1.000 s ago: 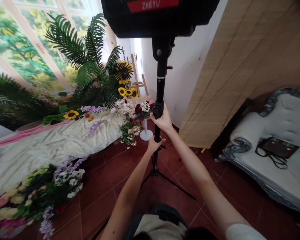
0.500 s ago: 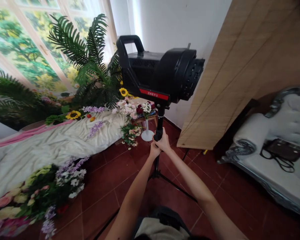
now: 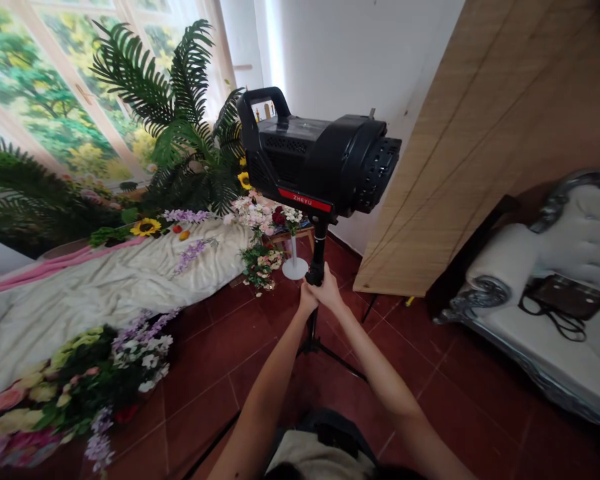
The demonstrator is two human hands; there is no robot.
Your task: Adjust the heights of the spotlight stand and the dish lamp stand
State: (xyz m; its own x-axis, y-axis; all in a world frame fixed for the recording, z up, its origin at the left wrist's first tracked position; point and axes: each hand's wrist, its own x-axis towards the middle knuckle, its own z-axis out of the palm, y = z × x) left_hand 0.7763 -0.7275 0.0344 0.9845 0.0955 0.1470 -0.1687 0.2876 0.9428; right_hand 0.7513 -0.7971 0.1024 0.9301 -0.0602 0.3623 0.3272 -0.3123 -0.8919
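Black lamp: atop stand, lower than one second ago.
Grip: left hand and right hand wrapped around stand, formerly apart, now together.
Floor: red tile.
Cloth: at left, flowers alongside.
Sofa: at right, carrying bag.

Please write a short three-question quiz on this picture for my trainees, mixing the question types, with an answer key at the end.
1. Short answer: What do the left hand and right hand both grip?
2. True or false: The brown handbag lies on the seat of the tufted sofa.
3. Multiple choice: Which word is on the red strip of the studio light?
A) LUMEN
B) ZHEYU
C) SOLAR

Key:
1. The light stand, below the studio light.
2. True.
3. B
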